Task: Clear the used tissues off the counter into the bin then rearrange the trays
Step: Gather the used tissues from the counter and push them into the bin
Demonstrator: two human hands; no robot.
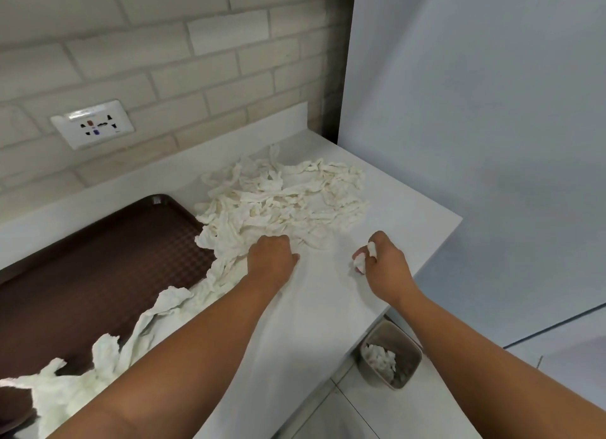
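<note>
A big heap of crumpled white used tissues (pixel 282 199) spreads over the white counter (pixel 328 304) near the wall. My left hand (pixel 270 261) rests curled on the heap's near edge, gripping some of the tissues. To the right, my right hand (pixel 382 264) is closed around a small wad of tissue (pixel 360 261) just above the counter. More tissues (pixel 98 366) trail down the left side, over the edge of a dark brown tray (pixel 98 268). A small grey bin (pixel 390 355) stands on the floor below the counter's right end, with some tissues inside.
A brick-tiled wall with a white power socket (pixel 93 123) runs behind the counter. A tall pale panel (pixel 475 143) stands against the counter's right end. Tiled floor (pixel 410 412) lies below at the right.
</note>
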